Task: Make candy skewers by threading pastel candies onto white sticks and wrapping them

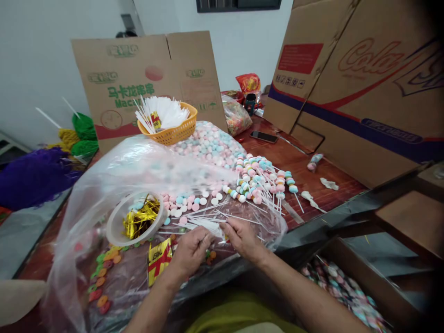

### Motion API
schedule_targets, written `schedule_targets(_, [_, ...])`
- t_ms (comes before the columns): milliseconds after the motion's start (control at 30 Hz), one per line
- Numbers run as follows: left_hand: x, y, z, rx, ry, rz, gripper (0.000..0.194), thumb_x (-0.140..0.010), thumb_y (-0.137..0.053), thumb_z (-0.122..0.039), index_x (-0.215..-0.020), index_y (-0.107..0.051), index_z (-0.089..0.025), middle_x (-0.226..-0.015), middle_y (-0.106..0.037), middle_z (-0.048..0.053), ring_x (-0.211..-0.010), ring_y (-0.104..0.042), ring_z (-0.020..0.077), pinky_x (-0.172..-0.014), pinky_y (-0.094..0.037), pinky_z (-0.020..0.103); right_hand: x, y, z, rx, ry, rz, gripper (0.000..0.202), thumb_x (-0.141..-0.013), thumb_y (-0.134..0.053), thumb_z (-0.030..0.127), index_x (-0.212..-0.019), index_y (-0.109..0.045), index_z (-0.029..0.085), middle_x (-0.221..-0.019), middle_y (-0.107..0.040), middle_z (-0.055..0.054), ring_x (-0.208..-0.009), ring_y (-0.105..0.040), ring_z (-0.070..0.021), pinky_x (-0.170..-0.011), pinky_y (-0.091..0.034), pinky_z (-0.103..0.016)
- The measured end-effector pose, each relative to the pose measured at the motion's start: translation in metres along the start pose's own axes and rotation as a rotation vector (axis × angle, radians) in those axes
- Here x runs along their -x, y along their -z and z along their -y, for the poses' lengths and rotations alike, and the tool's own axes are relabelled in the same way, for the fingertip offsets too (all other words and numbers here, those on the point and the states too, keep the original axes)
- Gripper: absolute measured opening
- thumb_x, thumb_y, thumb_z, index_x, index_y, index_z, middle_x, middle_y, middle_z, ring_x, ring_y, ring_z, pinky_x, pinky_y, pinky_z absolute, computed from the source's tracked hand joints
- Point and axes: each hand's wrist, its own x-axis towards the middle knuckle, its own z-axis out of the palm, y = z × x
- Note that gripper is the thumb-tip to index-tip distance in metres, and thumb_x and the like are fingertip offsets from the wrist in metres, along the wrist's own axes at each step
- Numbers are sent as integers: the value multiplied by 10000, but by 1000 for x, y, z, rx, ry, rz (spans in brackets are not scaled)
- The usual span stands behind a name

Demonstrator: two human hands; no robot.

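My left hand (194, 249) is closed in a pinch above the near edge of the table; what its fingers hold, if anything, is hidden. My right hand (241, 238) pinches too, close beside it, with a whitish bit and a speck of red and yellow at its fingertips, too small to name. Just beyond both hands lie loose white sticks (204, 222). Pink, white and blue round candies (189, 203) are scattered behind them on a clear plastic bag. Left of my left hand is a yellow and red printed packet (159, 259). Finished-looking candy skewers (256, 173) are piled at the right.
A white bowl (113, 229) holds gold twist ties. Behind it, an orange basket (180, 135) of white sticks rests near a large candy bag (215, 143). Cardboard boxes (187, 60) stand behind and right. A phone (263, 136) lies farther back. Wrapped skewers (343, 282) fill a box below right.
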Motion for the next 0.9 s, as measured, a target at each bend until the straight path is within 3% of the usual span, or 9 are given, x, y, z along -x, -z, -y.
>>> schedule_targets(100, [4,-6,2,-100,-19,-43,270,-869,-431,-306,-705,-600,-174,-686,-592,23,-671,-546,136,-617,-423,234,-9,-4,-7,59,-24,28,442,-925,-268,409,-546,-344,193,-506,-385,34,-502,-401,-94,-471,-309,-202])
schedule_targets(233, [15,-6,7,-11,103,-216,200,-846,-492,-303,-738,-598,-172,-675,-606,8,-646,-558,129,-618,-445,232,-24,3,-22,249,-79,4,511,-923,-272,441,-523,-450,178,-500,-451,15,-496,-442,-107,-460,-319,-209])
schedule_targets(333, [26,2,14,23,167,-311,240,-862,-456,-300,-709,-588,-171,-652,-600,8,-629,-561,133,-615,-455,243,-28,19,-41,477,-159,-111,375,-911,-333,283,-643,-556,146,-663,-556,-63,-631,-506,-161,-554,-357,-257])
schedule_targets(467, [36,15,23,5,39,-396,213,-859,-452,-286,-790,-621,-177,-748,-644,48,-735,-587,165,-697,-471,296,-25,32,-65,678,-155,-154,212,-800,-405,65,-723,-598,107,-854,-586,-173,-802,-544,-240,-639,-386,-322])
schedule_targets(633, [41,30,25,-11,-97,-423,177,-854,-467,-229,-805,-630,-179,-801,-670,61,-803,-593,178,-770,-449,337,-10,46,-61,658,1,-152,231,-854,-385,126,-746,-588,148,-770,-600,-94,-778,-562,-192,-713,-445,-311])
schedule_targets(767, [43,40,21,-33,-105,-385,196,-859,-459,-228,-762,-622,-178,-786,-672,56,-796,-596,179,-771,-433,341,13,70,-34,434,370,-261,132,-867,-451,174,-928,-567,186,-864,-619,-59,-817,-584,-155,-743,-472,-268])
schedule_targets(900, [42,44,16,-40,-95,-368,228,-871,-430,-257,-746,-604,-179,-768,-663,53,-785,-589,177,-762,-433,337,31,84,-19,545,556,-209,216,-832,-471,122,-990,-590,211,-909,-648,-65,-855,-597,-166,-761,-464,-282])
